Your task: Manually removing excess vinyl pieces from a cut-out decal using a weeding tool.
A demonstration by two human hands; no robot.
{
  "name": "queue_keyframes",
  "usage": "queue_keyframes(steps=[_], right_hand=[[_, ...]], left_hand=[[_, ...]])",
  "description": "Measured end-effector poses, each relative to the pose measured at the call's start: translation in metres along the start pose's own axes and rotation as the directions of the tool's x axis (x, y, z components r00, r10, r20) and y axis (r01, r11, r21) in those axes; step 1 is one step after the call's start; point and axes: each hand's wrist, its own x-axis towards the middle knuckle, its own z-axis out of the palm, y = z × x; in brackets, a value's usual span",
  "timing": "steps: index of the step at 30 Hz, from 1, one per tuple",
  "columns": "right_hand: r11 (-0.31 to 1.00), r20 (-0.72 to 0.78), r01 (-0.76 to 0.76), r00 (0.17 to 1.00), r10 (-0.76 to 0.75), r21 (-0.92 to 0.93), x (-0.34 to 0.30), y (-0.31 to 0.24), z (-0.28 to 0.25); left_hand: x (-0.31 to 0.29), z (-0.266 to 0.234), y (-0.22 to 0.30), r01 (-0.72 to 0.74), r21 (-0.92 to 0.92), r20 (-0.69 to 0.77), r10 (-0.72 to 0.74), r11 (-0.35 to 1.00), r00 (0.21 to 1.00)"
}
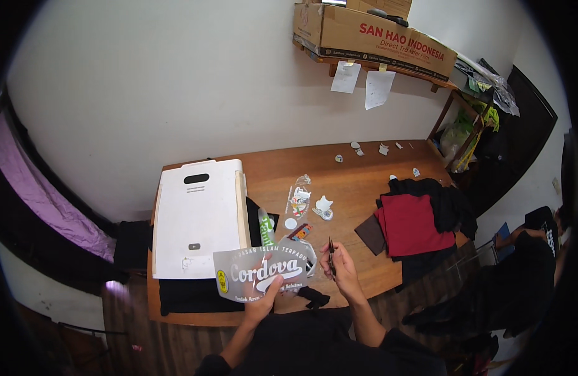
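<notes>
In my left hand [262, 306] is a clear transfer film sheet [239, 262] with white lettering and a small yellow emblem. The thumb lies over its front, and the fingers support it from behind. My right hand [344, 271], just to the right of the film, is closed on dark scissors [331, 255] whose slim points face up. Beyond the film lie a green-lettered film piece [266, 229], a small multicoloured patterned piece [299, 232] and a clear film with colourful prints [299, 199]. A white cut-out sticker [323, 205] rests beside them.
A white flat-topped machine [198, 232] fills the table's left side. Folded red cloth [414, 225] and black cloth [452, 210] lie at the right. Film scraps [383, 150] dot the wooden table's [270, 160] far edge. A cardboard box [376, 37] sits on a shelf; another person [521, 269] is at the right.
</notes>
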Motion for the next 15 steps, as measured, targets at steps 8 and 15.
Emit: queue_keyframes(steps=[8,15], right_hand=[[0.998,-0.135,-0.021,0.991,0.014,-0.051,-0.019,0.041,0.023],[0.995,-0.114,0.02,0.993,-0.031,-0.093,-0.021,0.035,0.017]], left_hand=[[-0.009,0.01,-0.035,-0.028,0.009,0.01,0.028,1.0,1.0],[-0.007,-0.002,-0.041,-0.076,0.05,-0.143,0.082,0.996,0.986]])
